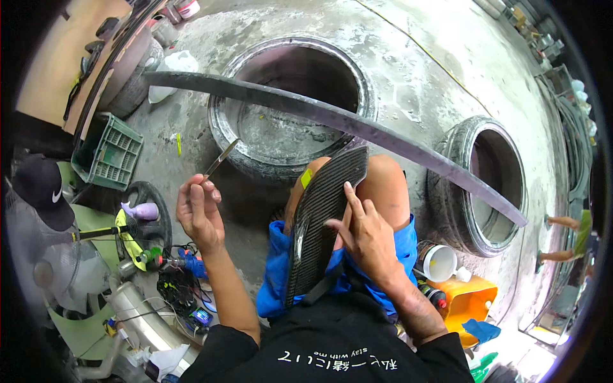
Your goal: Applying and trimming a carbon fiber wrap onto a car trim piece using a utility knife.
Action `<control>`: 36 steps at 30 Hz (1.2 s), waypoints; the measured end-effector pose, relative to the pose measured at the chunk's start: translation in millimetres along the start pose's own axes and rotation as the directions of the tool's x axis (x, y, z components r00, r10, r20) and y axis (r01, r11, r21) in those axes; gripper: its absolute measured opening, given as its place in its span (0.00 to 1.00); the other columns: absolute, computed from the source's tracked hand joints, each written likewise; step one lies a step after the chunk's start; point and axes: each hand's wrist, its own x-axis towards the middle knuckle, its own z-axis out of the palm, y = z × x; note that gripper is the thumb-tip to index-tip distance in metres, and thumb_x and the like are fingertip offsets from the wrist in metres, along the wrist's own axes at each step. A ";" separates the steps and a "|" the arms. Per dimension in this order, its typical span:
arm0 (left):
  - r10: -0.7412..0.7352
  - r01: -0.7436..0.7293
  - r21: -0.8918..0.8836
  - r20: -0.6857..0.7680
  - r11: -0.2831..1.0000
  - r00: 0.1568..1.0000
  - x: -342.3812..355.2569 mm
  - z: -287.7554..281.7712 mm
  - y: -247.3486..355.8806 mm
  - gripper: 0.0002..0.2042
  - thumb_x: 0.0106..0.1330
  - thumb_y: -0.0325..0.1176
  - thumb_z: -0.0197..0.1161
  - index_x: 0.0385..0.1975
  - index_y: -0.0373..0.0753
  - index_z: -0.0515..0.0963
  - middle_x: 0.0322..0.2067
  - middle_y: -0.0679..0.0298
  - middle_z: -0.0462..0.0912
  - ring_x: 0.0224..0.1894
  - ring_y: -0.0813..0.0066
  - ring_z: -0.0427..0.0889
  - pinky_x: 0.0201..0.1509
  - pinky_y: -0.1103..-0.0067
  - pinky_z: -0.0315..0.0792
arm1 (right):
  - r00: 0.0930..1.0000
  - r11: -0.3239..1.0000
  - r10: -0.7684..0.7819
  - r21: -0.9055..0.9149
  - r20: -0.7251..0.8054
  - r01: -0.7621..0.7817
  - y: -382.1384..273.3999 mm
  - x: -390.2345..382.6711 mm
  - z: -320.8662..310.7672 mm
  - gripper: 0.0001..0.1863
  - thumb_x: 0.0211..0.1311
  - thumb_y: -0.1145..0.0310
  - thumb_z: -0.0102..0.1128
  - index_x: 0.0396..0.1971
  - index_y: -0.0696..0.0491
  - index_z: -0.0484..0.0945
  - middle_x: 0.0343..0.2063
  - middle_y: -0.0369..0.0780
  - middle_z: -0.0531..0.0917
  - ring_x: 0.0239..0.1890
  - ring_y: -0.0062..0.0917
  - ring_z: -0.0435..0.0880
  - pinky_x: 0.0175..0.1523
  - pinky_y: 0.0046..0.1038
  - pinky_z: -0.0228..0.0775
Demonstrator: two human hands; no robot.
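A curved, dark woven carbon-fibre panel [315, 233] lies lengthwise over my lap, its broad end by my right knee. My right hand [369, 237] rests at its right edge, with the index finger stretched out onto the panel and the thumb spread apart. The other fingers are partly curled, with nothing seen in them. To the left of the panel, my raised left hand [200, 214] pinches a slim, knife-like metal tool [221, 158] by its lower end. The tool points up and away, apart from the panel.
A long curved dark strip [306, 113] spans a large tyre [220, 137] ahead and another tyre [447, 191] at right. At left are a green crate [115, 153], a cap [43, 191] and cluttered tools. An orange container [465, 306] stands near my right. Another person's legs [562, 239] show far right.
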 end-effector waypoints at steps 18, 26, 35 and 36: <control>-0.054 0.047 0.051 0.131 0.998 0.990 -17.8 25.8 35.7 0.12 0.75 0.26 0.58 0.54 0.33 0.75 0.39 0.64 0.77 0.36 0.77 0.73 0.36 0.81 0.69 | 0.909 0.910 -0.414 0.057 0.047 0.411 45.9 66.4 -76.7 0.32 0.43 0.45 0.80 0.40 0.53 0.79 0.35 0.44 0.77 0.47 0.42 0.77 0.54 0.39 0.65; -0.116 -0.001 0.311 0.358 0.951 0.927 -15.8 94.5 36.3 0.17 0.60 0.22 0.63 0.50 0.33 0.74 0.23 0.67 0.75 0.22 0.83 0.70 0.27 0.85 0.66 | 0.975 0.955 -0.213 0.200 -0.059 0.221 83.1 6.5 -77.9 0.22 0.48 0.49 0.78 0.40 0.46 0.86 0.38 0.36 0.83 0.48 0.31 0.79 0.59 0.35 0.59; -0.300 0.273 0.128 0.498 0.953 0.814 -40.5 140.8 2.5 0.08 0.59 0.16 0.62 0.37 0.32 0.75 0.27 0.62 0.79 0.23 0.82 0.74 0.25 0.84 0.68 | 0.924 0.918 -0.318 0.313 0.211 0.244 97.3 12.1 -110.0 0.22 0.56 0.53 0.75 0.46 0.50 0.87 0.31 0.44 0.80 0.39 0.35 0.80 0.44 0.35 0.68; -0.287 0.303 0.056 0.516 0.951 0.807 -41.8 142.4 -1.2 0.08 0.60 0.14 0.58 0.36 0.33 0.74 0.26 0.65 0.74 0.24 0.82 0.71 0.27 0.83 0.66 | 0.893 0.896 -0.361 0.367 0.270 0.251 101.1 19.2 -111.7 0.22 0.56 0.54 0.75 0.46 0.52 0.87 0.33 0.44 0.82 0.40 0.36 0.82 0.45 0.35 0.70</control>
